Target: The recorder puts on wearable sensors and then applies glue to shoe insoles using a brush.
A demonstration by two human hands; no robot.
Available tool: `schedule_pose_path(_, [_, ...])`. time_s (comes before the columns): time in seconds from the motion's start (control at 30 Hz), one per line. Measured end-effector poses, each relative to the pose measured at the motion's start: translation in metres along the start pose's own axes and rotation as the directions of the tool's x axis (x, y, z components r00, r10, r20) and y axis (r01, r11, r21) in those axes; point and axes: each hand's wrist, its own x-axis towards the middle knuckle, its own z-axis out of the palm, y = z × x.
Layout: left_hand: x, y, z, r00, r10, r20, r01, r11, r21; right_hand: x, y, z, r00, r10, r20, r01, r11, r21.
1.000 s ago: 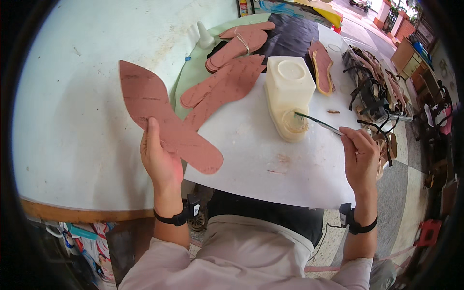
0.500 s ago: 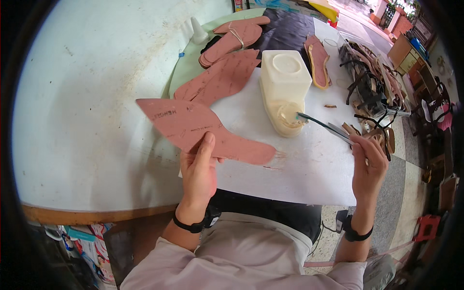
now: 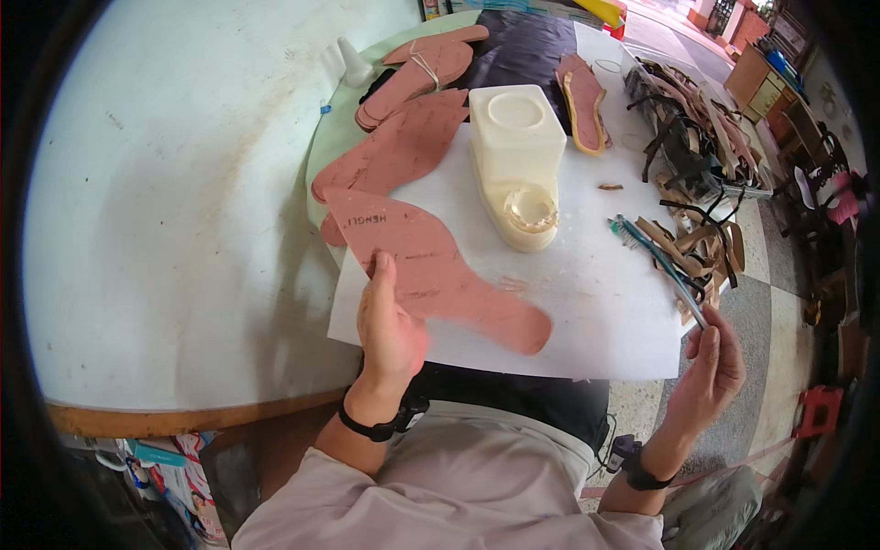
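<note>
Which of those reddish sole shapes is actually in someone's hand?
The single sole gripped along its near edge by the left hand, thumb on top. The other soles lie farther off, with no hand on them.

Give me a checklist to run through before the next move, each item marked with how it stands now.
1. Pink insole secure in the left hand: ok, pinched with the thumb on top.
2. Brush secure in the right hand: ok, held near the handle's end, bristles pointing away from the hand.
3. Brush out of the pale plastic container: ok, it is apart from it, on the right.
4. Container's round mouth uncovered: ok, no lid on it.
5. Brush free of the strap pile: cannot tell, they overlap in this view.
6. Bristles loaded: cannot tell, too small to see.
</note>
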Motion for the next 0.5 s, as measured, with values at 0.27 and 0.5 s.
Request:
schedule_pose_path(0.27, [0.002,0.013,0.003,0.98,0.197,0.003,-0.188,0.933,0.308,-0.013,0.004,-0.002,0.996,0.085,-0.01,-0.085,0.995,0.048])
schedule_pose_path(0.5, [0.001,0.008,-0.002,0.996,-0.011,-0.092,0.03,0.978,0.207,-0.011,-0.003,-0.004,0.999,0.05,-0.013,-0.049,0.998,0.025])
